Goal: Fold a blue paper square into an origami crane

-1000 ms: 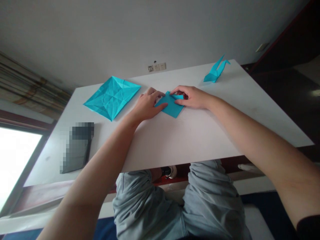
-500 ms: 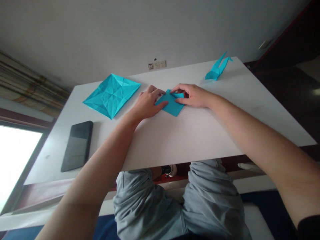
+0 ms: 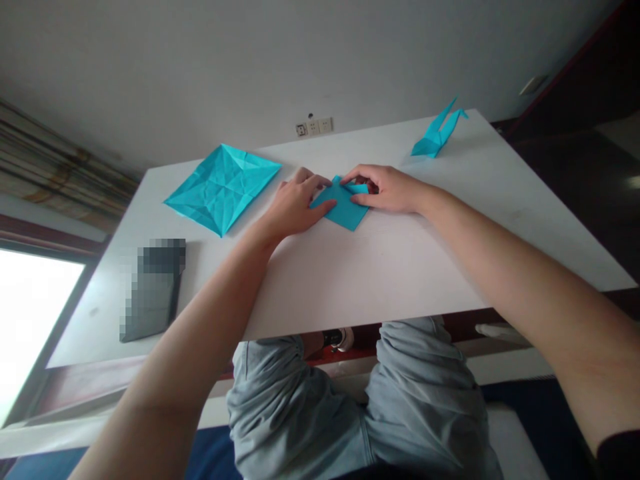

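A small folded sheet of blue origami paper (image 3: 350,212) lies on the white table between my hands, one corner toward me. My left hand (image 3: 300,203) grips its left side, with the thumb on top and the fingers curled at the far edge. On the right side, my right hand (image 3: 383,190) pinches a raised flap, its thumb on the near face and its index fingertip at the top corner. Both hands rest low against the tabletop. The fingers partly cover the paper's left and right corners.
A creased, opened-out blue sheet (image 3: 223,190) lies at the table's left. A finished blue paper crane (image 3: 433,138) stands at the back right. Near the left front is a dark flat device (image 3: 153,290), partly pixelated. Wall sockets (image 3: 313,127) sit behind the white table (image 3: 360,280).
Both hands keep the same hold on the folded paper, with hardly any finger movement. The whole view has shifted very slightly.
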`<state>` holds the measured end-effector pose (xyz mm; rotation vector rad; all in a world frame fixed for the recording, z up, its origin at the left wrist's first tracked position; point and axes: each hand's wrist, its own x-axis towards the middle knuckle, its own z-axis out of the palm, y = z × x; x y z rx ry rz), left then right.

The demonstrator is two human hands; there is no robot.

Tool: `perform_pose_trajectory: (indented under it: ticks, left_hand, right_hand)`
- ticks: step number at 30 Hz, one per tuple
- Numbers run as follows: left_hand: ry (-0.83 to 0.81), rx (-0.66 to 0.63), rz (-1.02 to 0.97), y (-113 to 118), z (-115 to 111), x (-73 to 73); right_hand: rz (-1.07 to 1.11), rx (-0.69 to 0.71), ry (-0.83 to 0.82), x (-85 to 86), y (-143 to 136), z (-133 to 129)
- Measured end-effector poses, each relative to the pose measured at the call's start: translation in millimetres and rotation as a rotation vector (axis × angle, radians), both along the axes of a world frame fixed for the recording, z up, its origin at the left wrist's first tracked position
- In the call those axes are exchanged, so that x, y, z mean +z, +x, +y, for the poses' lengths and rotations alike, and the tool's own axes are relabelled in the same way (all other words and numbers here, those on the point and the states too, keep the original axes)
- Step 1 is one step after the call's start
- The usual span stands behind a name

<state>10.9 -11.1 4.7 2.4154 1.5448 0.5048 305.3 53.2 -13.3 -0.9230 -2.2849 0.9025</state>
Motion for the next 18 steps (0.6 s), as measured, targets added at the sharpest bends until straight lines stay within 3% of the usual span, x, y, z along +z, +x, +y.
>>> perform_pose_trajectory:
  ticks: [18]
  left_hand:
    - [0.012, -0.028, 0.040, 1.8, -1.0, 0.5]
  right_hand:
    - [-0.021, -0.005, -0.003, -1.4, -1.1, 1.7]
